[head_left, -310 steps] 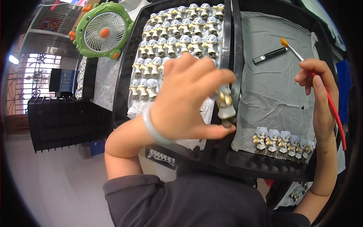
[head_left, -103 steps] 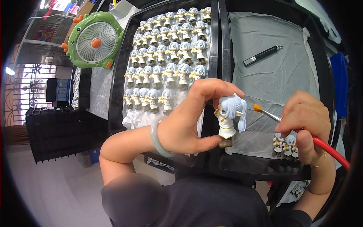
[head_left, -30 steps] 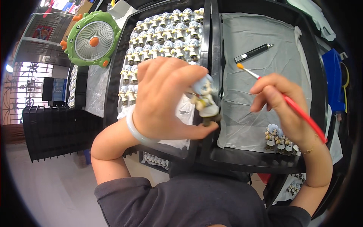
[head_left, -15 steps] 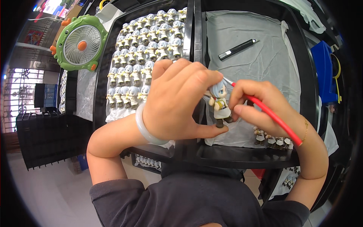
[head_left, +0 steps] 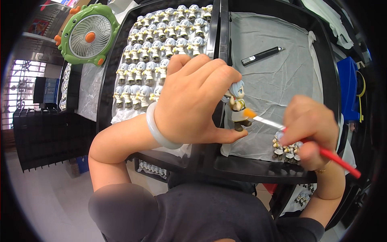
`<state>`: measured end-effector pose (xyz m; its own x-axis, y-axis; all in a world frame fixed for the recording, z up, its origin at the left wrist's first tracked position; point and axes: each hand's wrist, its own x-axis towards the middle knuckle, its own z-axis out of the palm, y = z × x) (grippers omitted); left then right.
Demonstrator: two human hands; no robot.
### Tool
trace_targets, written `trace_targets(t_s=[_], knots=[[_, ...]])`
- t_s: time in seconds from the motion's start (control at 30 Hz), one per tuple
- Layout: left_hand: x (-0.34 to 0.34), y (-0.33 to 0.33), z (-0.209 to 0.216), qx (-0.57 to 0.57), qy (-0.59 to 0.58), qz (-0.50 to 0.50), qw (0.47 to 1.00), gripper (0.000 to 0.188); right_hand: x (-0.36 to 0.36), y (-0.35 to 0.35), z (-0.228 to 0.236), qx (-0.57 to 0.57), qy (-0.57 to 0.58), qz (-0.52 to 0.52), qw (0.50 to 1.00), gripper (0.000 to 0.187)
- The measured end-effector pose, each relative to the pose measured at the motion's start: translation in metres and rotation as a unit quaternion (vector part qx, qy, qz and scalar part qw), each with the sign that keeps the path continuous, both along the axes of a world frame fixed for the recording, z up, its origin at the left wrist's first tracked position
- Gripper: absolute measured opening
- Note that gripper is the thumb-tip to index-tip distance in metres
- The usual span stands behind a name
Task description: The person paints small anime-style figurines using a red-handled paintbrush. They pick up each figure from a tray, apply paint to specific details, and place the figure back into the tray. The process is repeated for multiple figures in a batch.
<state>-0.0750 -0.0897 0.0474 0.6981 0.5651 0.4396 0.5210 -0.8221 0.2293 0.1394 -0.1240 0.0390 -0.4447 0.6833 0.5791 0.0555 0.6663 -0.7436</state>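
My left hand (head_left: pixel 197 97) grips a small figurine (head_left: pixel 238 104) between the thumb under its feet and the index finger at its pale blue hair. The figurine wears a white outfit and dark boots, and stands nearly upright over the right tray. A paintbrush (head_left: pixel 268 122) with a red handle, silver ferrule and orange bristles sits in my right hand (head_left: pixel 310 129), which is slightly blurred. The brush tip meets the figurine at its skirt, or very near it. Several more figurines (head_left: pixel 288 150) stand in the tray's near right corner, partly behind my right hand.
At left, a black tray holds rows of similar figurines (head_left: pixel 161 44). A black pen-like tool (head_left: pixel 263 55) lies on the plastic lining (head_left: pixel 278 84) of the right tray. A green fan (head_left: pixel 89 37) stands at the far left. A blue holder (head_left: pixel 348 88) is beyond the right edge.
My right hand has drawn back to the right and turned the brush, so its bristles now point at the figurine's skirt. My left hand keeps its hold on the figurine.
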Motion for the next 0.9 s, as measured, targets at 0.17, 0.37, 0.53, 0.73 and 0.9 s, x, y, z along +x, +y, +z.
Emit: trace_targets(t_s=[0.17,0.37,0.53,0.73,0.9], knots=[[-0.003,-0.001,-0.002,-0.006,0.008,0.005,1.0,0.063,0.01,0.004,0.007,-0.005,-0.133,-0.04,0.99,0.029],[-0.003,0.001,-0.001,0.008,-0.016,-0.017,1.0,0.066,-0.005,0.004,0.002,-0.265,-0.074,-0.106,0.956,0.014],[0.003,-0.002,0.003,0.021,-0.006,-0.022,1.0,0.069,-0.017,0.0,-0.02,-0.316,0.014,0.002,0.949,0.026],[0.003,-0.011,-0.003,0.04,0.017,-0.013,0.999,0.078,-0.018,0.003,-0.029,-0.344,0.053,0.058,0.936,0.032],[-0.003,-0.016,-0.01,0.015,-0.076,-0.033,0.996,0.089,-0.011,0.004,-0.014,-0.286,0.14,0.067,0.946,0.028]])
